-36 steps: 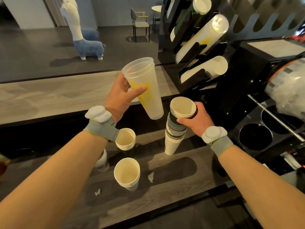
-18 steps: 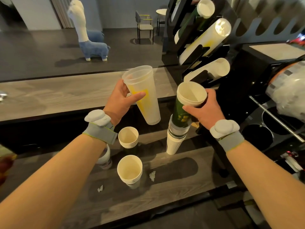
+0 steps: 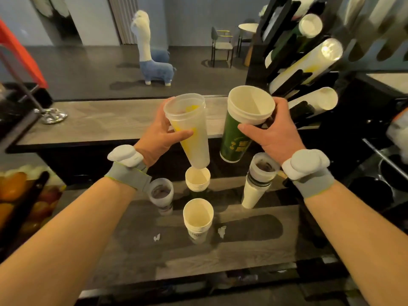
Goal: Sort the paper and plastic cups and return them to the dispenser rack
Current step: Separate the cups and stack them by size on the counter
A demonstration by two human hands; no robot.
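My left hand (image 3: 157, 138) grips a clear plastic cup (image 3: 191, 131) with yellow print, held up and tilted. My right hand (image 3: 276, 133) holds a green paper cup (image 3: 237, 138) with a white inside, lifted free of the mixed stack (image 3: 257, 182) that stands below it on the counter. The top of that stack is now a clear plastic cup. Two short stacks of paper cups (image 3: 197, 177) (image 3: 198, 217) and a clear plastic cup (image 3: 161, 195) stand on the lower counter. The black dispenser rack (image 3: 293, 85) at upper right holds slanted rows of cups.
A raised wooden bar ledge (image 3: 99, 122) runs behind the cups. Black equipment with round wells (image 3: 373, 191) sits at right. A fruit picture (image 3: 19, 199) lies at left. Small paper scraps (image 3: 221, 230) lie on the counter (image 3: 242, 246).
My right hand has pulled the green paper cup up and off the mixed stack. My left hand has stayed raised with the plastic cup. The camera has tilted closer.
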